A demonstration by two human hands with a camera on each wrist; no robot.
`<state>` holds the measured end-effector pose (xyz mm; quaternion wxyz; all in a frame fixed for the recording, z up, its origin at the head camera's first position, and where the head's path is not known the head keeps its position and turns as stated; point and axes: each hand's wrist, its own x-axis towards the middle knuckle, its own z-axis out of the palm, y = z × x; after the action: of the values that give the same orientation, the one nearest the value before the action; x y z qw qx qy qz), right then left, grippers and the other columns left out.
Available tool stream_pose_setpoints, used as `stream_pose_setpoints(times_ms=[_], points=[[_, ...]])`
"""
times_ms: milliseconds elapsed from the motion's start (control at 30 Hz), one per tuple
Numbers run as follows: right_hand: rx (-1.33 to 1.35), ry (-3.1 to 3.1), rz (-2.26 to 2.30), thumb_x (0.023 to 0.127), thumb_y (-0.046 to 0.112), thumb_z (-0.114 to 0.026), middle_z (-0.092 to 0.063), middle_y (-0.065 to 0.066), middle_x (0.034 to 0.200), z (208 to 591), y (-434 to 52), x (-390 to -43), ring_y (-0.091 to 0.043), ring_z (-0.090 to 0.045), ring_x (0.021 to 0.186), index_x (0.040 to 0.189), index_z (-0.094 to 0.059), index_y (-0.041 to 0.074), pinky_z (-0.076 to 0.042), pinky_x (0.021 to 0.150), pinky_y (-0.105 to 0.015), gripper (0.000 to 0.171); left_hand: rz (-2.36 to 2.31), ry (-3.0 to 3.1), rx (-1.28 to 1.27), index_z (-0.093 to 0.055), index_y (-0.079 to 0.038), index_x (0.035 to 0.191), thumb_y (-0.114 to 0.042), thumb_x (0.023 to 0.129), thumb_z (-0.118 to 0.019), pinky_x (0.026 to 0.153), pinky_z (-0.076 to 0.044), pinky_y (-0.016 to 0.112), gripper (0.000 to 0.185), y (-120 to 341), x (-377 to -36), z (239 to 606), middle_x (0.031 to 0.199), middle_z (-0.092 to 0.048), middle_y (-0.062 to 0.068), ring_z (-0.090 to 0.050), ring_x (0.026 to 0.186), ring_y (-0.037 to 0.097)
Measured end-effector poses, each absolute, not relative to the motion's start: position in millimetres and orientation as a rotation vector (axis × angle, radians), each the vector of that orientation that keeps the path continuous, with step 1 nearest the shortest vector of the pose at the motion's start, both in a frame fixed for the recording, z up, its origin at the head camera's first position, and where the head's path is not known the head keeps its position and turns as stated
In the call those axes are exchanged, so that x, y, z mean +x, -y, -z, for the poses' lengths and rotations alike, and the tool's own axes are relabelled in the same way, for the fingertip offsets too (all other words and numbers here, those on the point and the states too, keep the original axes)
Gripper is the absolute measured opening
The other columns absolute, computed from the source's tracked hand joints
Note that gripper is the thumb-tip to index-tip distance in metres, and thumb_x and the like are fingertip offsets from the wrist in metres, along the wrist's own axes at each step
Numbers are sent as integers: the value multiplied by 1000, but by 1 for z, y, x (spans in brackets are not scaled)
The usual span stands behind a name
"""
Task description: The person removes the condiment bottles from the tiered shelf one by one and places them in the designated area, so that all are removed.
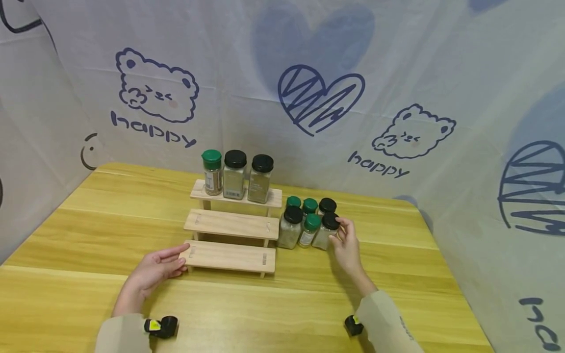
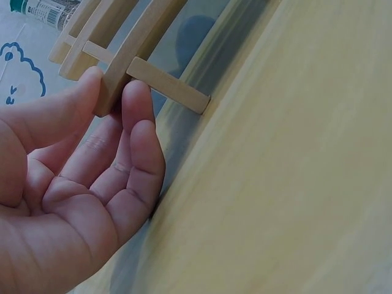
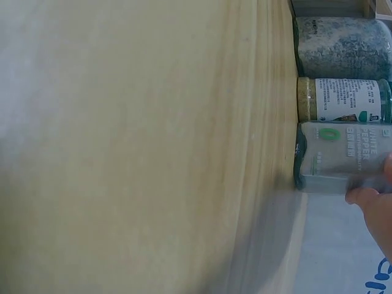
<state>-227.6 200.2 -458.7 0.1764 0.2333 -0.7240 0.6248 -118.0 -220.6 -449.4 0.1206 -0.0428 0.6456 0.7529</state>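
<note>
Head view: your left hand (image 1: 154,272), fingers straight, touches the wooden rack (image 1: 231,226) at its near-left corner. Your right hand (image 1: 346,245) grips the right front jar (image 1: 326,230), right of the rack.
Left wrist: fingertips (image 2: 138,101) on the rack's edge.
Right wrist: fingers (image 3: 370,202) pinch the white-pepper jar, standing on the table (image 3: 153,147).

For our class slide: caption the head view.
Left hand steadies wooden rack; right hand grips black-lidded jar.
</note>
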Motion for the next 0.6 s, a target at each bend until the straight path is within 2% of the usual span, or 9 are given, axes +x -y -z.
stream_pose_setpoints(times_ms=[67,133,233,333,467,600], points=[[691,2017,-1791,80,-22,-47,-37,-27,124,459,-201,-228,-39,-36,119,117,-38,-6,-43,88,-28,42,-2204,-1878,-129,-59,-22,115,-7,85,-60,74,-50,24,33,220,-118,449,90,-64,-4,-61,79,12],[687,2021,-1799,80,-21,-47,-36,-27,125,459,-201,-227,-38,-35,120,118,-38,-6,-42,90,-30,41,-2209,-1872,-122,-57,-17,119,-7,86,-59,74,-50,24,35,221,-118,449,90,-64,-3,-61,79,12],[600,2110,-1784,78,-26,-43,-33,-32,126,449,-198,-222,-45,-32,119,118,-33,-13,-42,89,-27,43,-2210,-1868,-122,-53,-11,123,-7,86,-59,73,-50,24,38,220,-118,448,90,-64,-3,-61,79,12],[534,2164,-1801,78,-28,-42,-30,-34,127,445,-197,-220,-47,-29,120,119,-29,-16,-41,88,-20,45,-2205,-1875,-118,-50,-7,125,-7,86,-59,73,-50,24,40,220,-118,448,90,-64,-3,-61,79,12],[473,2164,-1850,80,-24,-46,-28,-32,129,440,-196,-216,-45,-28,121,123,-27,-16,-39,91,-23,48,-2200,-1890,-118,-48,-6,126,-7,86,-59,73,-50,24,42,221,-118,448,90,-64,-3,-61,79,12],[402,2142,-1833,83,-16,-51,-34,-29,127,440,-196,-212,-40,-35,118,124,-31,-15,-41,89,-21,46,-2199,-1894,-120,-48,-5,126,-7,86,-59,73,-50,24,42,221,-118,449,91,-64,-4,-61,79,12]])
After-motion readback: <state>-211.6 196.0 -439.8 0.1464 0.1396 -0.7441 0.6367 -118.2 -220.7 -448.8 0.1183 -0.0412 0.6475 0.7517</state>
